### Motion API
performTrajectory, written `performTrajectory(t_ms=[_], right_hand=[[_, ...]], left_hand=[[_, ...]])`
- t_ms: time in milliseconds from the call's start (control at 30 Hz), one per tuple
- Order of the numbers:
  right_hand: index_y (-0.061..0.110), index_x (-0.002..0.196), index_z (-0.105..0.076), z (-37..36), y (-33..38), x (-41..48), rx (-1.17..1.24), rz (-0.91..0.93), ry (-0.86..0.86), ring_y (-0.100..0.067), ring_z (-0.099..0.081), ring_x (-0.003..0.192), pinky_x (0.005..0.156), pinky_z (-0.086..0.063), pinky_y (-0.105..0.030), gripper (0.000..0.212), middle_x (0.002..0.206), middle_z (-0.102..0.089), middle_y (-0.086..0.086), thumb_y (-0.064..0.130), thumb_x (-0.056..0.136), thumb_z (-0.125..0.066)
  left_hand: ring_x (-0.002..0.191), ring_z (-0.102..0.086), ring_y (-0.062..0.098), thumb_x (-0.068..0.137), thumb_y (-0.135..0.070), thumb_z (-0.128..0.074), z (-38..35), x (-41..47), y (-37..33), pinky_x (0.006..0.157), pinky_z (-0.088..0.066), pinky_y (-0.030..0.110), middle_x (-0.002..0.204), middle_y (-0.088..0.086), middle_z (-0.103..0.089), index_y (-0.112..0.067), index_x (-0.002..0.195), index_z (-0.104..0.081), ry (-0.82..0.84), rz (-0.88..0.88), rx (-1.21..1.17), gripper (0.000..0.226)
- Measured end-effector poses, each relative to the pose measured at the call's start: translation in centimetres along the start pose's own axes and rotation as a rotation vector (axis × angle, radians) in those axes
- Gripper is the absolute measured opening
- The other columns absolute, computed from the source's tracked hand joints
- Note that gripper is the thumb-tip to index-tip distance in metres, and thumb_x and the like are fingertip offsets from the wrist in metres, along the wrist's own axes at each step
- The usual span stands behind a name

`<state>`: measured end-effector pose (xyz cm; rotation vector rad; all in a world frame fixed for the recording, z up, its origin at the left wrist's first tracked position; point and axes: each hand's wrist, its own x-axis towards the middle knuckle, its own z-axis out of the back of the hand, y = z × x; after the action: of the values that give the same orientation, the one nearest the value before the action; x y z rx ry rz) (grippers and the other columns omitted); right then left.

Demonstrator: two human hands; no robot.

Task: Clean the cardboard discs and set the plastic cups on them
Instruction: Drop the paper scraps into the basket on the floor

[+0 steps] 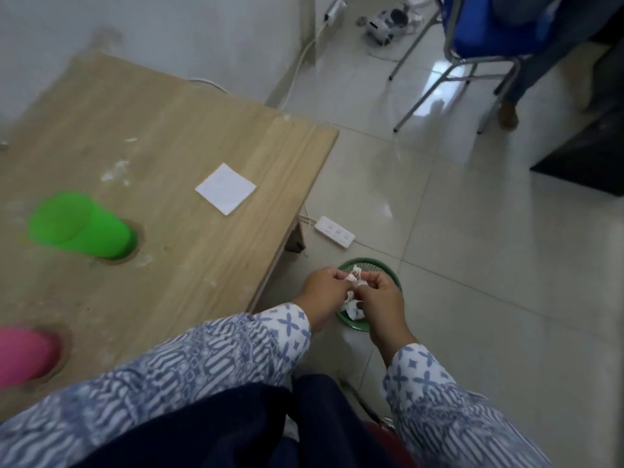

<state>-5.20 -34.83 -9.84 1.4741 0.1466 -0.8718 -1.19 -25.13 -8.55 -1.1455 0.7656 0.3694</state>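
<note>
A green plastic cup [81, 226] stands on a brown cardboard disc [136, 249] at the left of the wooden table [209, 251]. A pink cup [23, 356] stands on another disc [62, 346] at the table's near left edge. Both hands are off the table's right side, over a green waste basket [393, 276] on the floor. My left hand [322, 288] and my right hand [383, 298] pinch a crumpled white tissue [354, 275] between their fingertips. More crumpled tissue [353, 310] lies inside the basket.
A flat white square tissue [225, 188] lies near the table's right edge. A white power strip [336, 232] lies on the tiled floor beside the table leg. A blue chair [479, 32] and a person's leg are at the far right. A dark box [587, 153] sits at right.
</note>
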Motion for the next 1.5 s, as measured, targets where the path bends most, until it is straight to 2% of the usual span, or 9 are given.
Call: performTrajectory(t_ms=[233, 333, 433, 500, 733, 933, 1133, 1333, 1500], right_hand=[[0.014, 0.081, -0.062, 2.8, -4.6, 4.7, -0.131, -0.074, -0.184, -0.011, -0.056, 0.065, 0.056, -0.041, -0.023, 0.006, 0.070, -0.060, 0.007, 0.016, 0.078, -0.067], [0.018, 0.078, -0.061, 3.2, -7.0, 6.7, -0.227, -0.123, -0.211, -0.015, -0.058, 0.071, 0.063, -0.046, -0.029, 0.006, 0.075, -0.062, 0.004, 0.018, 0.076, -0.066], [0.016, 0.081, -0.061, 3.4, -9.0, 8.8, -0.262, -0.167, -0.227, -0.022, -0.059, 0.077, 0.071, -0.049, -0.035, 0.008, 0.084, -0.066, -0.005, 0.011, 0.074, -0.063], [0.015, 0.088, -0.062, 3.3, -9.9, 10.0, -0.239, -0.199, -0.223, -0.023, -0.059, 0.081, 0.073, -0.049, -0.034, 0.014, 0.089, -0.065, -0.006, 0.009, 0.075, -0.061], [0.011, 0.123, -0.054, 2.5, -13.0, 13.1, -0.045, -0.328, -0.073, -0.027, -0.055, 0.107, 0.093, -0.049, -0.044, 0.049, 0.121, -0.055, -0.009, -0.007, 0.077, -0.052], [0.009, 0.117, -0.056, 1.7, -12.9, 12.6, -0.026, -0.328, -0.046, -0.026, -0.056, 0.105, 0.093, -0.049, -0.044, 0.039, 0.118, -0.058, -0.013, -0.006, 0.081, -0.054], [0.016, 0.103, -0.060, 0.1, -8.5, 9.5, 0.008, -0.186, -0.003, -0.026, -0.059, 0.102, 0.092, -0.050, -0.046, 0.029, 0.110, -0.062, -0.009, -0.004, 0.082, -0.054], [0.024, 0.092, -0.064, -1.9, -1.5, 4.6, -0.016, 0.049, 0.058, -0.022, -0.063, 0.095, 0.089, -0.052, -0.044, 0.027, 0.099, -0.067, -0.003, 0.000, 0.081, -0.057], [0.023, 0.090, -0.064, -4.2, 3.9, -1.3, 0.018, 0.213, 0.152, -0.026, -0.063, 0.092, 0.083, -0.053, -0.042, 0.026, 0.097, -0.067, -0.005, -0.001, 0.083, -0.055]], left_hand=[[0.069, -0.057, 0.020, 0.086, -0.010, -0.050, -5.8, 6.0, 2.0, 0.070, -0.046, 0.033, 0.075, 0.007, -0.065, -0.015, 0.076, -0.069, 0.197, 0.135, 0.114, 0.022], [0.096, -0.062, 0.024, 0.093, -0.016, -0.044, -7.4, 7.4, 2.6, 0.089, -0.050, 0.038, 0.107, 0.010, -0.067, -0.018, 0.102, -0.067, 0.238, 0.142, 0.197, 0.025], [0.120, -0.053, 0.032, 0.095, -0.007, -0.041, -7.8, 8.2, 2.8, 0.096, -0.047, 0.035, 0.133, 0.016, -0.053, -0.008, 0.137, -0.044, 0.242, 0.130, 0.269, 0.042], [0.122, -0.052, 0.033, 0.094, -0.002, -0.042, -7.8, 8.7, 3.4, 0.090, -0.046, 0.032, 0.135, 0.017, -0.052, -0.003, 0.136, -0.043, 0.275, 0.122, 0.251, 0.042], [0.133, -0.039, 0.024, 0.087, 0.007, -0.041, -7.1, 10.4, 5.7, 0.109, -0.038, 0.039, 0.146, 0.008, -0.041, -0.017, 0.146, -0.031, 0.310, 0.183, 0.200, 0.064], [0.133, -0.038, 0.025, 0.091, 0.004, -0.042, -6.2, 9.8, 5.7, 0.098, -0.034, 0.025, 0.145, 0.009, -0.041, -0.011, 0.146, -0.032, 0.256, 0.202, 0.170, 0.057], [0.130, -0.043, 0.025, 0.091, -0.004, -0.046, -4.5, 7.1, 3.7, 0.108, -0.038, 0.036, 0.145, 0.010, -0.042, -0.014, 0.146, -0.031, 0.170, 0.163, 0.166, 0.058], [0.107, -0.053, 0.019, 0.095, -0.013, -0.044, -0.3, 1.4, -0.2, 0.099, -0.044, 0.034, 0.115, -0.005, -0.055, -0.020, 0.128, -0.049, 0.055, 0.024, 0.081, 0.035], [0.126, -0.045, 0.018, 0.093, -0.009, -0.044, 4.3, -3.4, -2.1, 0.096, -0.038, 0.026, 0.139, 0.002, -0.047, -0.019, 0.142, -0.037, -0.064, -0.131, 0.047, 0.050]])
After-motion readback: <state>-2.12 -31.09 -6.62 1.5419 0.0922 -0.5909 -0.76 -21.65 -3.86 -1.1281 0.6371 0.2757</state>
